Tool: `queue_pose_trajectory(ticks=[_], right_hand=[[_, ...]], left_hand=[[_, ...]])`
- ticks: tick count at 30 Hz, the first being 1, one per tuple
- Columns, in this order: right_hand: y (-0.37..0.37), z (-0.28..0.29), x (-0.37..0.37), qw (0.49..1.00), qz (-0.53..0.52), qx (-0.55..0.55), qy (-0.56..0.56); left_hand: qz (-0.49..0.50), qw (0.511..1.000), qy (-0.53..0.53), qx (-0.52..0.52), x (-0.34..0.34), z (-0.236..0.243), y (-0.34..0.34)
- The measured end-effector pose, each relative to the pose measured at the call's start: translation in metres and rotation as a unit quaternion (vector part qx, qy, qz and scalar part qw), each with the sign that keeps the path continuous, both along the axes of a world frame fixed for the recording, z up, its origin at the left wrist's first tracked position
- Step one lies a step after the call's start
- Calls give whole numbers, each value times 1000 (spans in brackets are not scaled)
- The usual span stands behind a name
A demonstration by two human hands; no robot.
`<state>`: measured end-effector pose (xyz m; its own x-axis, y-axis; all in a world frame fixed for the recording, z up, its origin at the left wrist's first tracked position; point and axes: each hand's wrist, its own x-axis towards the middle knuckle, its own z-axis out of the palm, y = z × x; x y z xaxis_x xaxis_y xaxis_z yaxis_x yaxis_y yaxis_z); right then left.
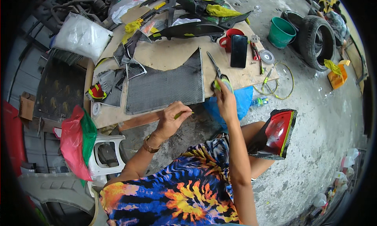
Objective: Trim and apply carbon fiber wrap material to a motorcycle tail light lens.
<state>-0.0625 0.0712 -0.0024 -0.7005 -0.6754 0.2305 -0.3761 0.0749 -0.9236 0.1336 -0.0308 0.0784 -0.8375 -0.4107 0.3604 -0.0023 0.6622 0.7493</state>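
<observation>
Left grip pinching thin yellow-green strip | right grip wrapping green-and-black-handled scissors | blades point inward over surface's near edge, apparently sparing grey woven-patterned sheet

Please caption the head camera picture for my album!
Right hand holding scissors, left hand pinching a small yellow piece, by a dark woven sheet.

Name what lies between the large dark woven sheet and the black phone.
In the head view, scissors held in the right hand reach between sheet and phone.
</observation>
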Motion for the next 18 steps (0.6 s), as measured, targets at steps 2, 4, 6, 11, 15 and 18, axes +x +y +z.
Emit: queue_pose_trajectory(ticks=[2, 4, 6, 11, 15, 18], right_hand=[[-28, -7, -23, 971, -2, 120, 209], [-50, -15, -45, 952, -18, 159, 260], [-60, -10, -53, 924, 12, 239, 299], [1, 29, -9, 982, -59, 78, 162], [79, 32, 51, 989, 42, -24, -137], [102, 36, 61, 985, -27, -9, -168]], left_hand=[[-13, 1000, -2, -2, 3, -16, -4], [-36, 999, -8, 2, 1, -33, -3], [-4, 994, -23, 104, -4, -46, 3], [-83, 987, -69, 122, -21, -55, 9], [-118, 991, -39, 52, -37, -54, 30], [-166, 985, -38, 34, -49, -42, 52]])
